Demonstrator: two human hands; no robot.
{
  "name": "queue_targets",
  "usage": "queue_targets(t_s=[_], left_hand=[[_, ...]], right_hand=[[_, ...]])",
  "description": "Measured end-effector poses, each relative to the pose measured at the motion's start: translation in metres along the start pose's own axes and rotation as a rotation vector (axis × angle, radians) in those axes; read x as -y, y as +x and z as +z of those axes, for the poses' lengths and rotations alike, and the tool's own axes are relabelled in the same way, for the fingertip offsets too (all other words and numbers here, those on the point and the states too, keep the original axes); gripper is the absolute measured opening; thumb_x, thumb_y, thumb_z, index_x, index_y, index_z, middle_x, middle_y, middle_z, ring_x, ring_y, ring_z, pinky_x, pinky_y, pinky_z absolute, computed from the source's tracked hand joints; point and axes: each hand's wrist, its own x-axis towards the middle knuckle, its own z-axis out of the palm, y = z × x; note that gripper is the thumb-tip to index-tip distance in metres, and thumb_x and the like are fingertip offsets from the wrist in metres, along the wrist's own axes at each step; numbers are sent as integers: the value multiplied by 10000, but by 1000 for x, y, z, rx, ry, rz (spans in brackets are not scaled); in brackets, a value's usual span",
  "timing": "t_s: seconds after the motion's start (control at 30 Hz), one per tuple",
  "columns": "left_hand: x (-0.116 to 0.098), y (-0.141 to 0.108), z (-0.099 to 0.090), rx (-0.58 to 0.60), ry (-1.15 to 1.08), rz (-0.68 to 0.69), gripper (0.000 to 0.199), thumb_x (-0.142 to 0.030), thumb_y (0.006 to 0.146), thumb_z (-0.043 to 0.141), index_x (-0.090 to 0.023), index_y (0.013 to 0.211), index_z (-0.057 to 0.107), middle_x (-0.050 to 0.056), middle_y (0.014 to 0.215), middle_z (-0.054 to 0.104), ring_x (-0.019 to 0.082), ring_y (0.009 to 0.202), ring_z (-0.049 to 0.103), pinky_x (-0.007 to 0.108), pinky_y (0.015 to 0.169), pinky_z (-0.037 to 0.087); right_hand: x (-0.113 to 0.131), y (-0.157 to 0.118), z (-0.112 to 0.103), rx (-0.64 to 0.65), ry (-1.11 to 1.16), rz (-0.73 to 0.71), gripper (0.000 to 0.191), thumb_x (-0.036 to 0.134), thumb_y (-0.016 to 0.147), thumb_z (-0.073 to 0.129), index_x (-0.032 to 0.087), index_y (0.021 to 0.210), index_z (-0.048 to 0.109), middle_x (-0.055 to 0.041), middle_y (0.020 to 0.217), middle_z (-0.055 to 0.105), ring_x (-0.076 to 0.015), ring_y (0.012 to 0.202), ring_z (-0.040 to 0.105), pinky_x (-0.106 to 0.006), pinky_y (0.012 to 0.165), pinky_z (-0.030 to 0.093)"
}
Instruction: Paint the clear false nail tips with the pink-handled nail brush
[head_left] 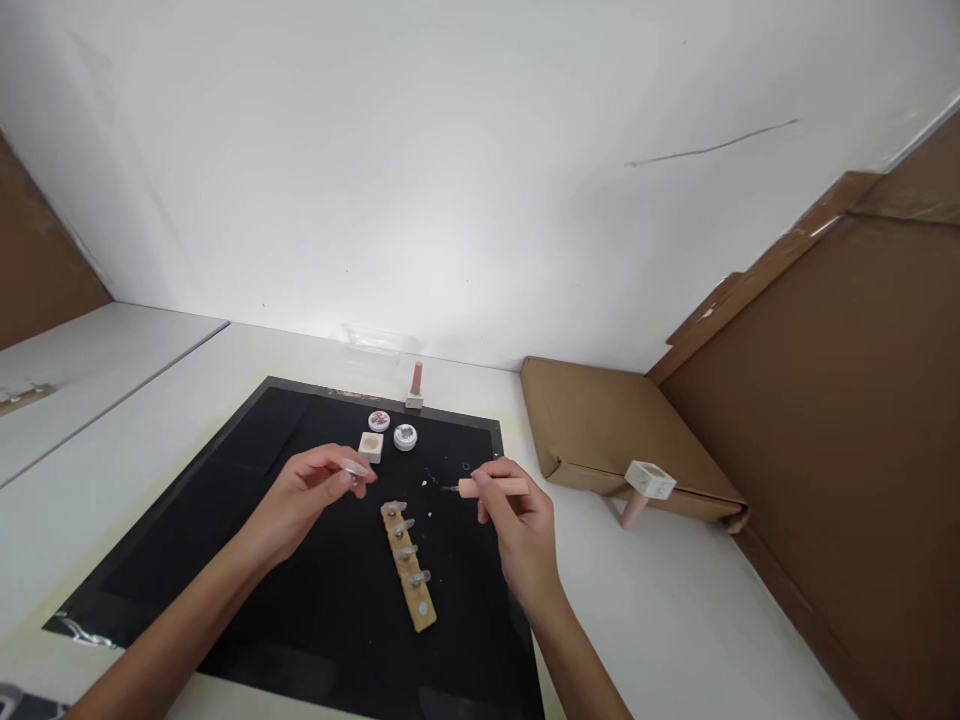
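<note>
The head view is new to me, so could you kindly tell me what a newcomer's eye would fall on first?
Probably the black mat on the white table, with the left hand pinching a small clear piece and the right hand holding a pink-handled brush above it. Below and between the hands lies a tan strip bearing four clear pieces in a row. Off to the right sits a brown cardboard box.

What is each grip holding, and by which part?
Right grip: a brush, by its pink handle. Left grip: a small clear piece, pinched at the fingertips; which part cannot be told.
</note>
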Motion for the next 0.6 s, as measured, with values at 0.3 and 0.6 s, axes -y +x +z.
queue_targets(t_s=[0.3,0.6], left_hand=[[48,-74,28,-287,167,-181,305,-468,633,774,-175,709,737,32,649,666,162,615,598,252,611,500],[103,-88,62,-152,564,-40,235,-396,819,611,-214,797,759,59,626,630,151,512,528,226,487,416]], right_hand=[[19,-12,-37,-53,-81,-110,128,256,832,613,227,754,710,-30,761,626,-155,636,535,-288,574,450],[-19,-89,-50,-189,-42,126,160,317,826,628,224,774,747,-38,726,628,-127,498,507,-273,460,457]])
